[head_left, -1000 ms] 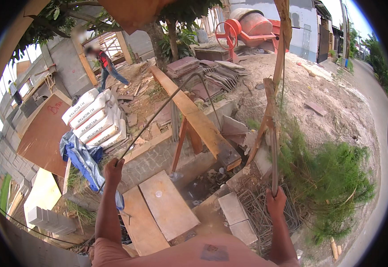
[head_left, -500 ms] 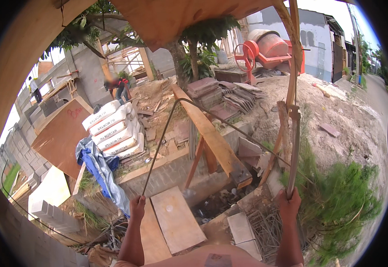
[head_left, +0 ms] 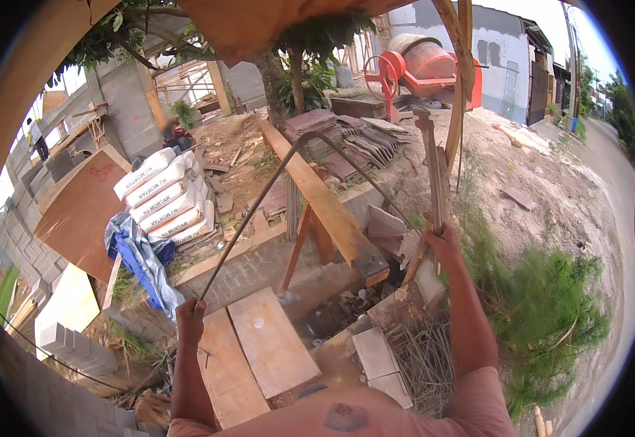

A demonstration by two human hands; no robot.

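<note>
My left hand (head_left: 190, 319) is closed round one end of a thin dark steel rod (head_left: 247, 222). The rod rises to a sharp bend above a wooden plank, then slopes down to the right toward my other hand. Further right, my right hand (head_left: 441, 244) grips a long metal bar tool (head_left: 430, 160) with a notched head, held nearly upright. The rod's far end passes close to that hand; whether the fingers also touch it I cannot tell. A short hooked end (head_left: 205, 355) shows just below my left hand.
A wooden plank (head_left: 325, 200) slopes over a rubble-filled trench. Flat boards (head_left: 272, 342) lie below, beside thin bent steel rods (head_left: 423, 364). White sacks (head_left: 161, 197) are stacked left; an orange concrete mixer (head_left: 430, 69) stands behind. Two people are in the left background. A post (head_left: 463, 87) rises near the tool.
My right hand and the bar tool have moved up and left, the tool now leaning left. My left hand has moved left with the rod. The view has shifted slightly.
</note>
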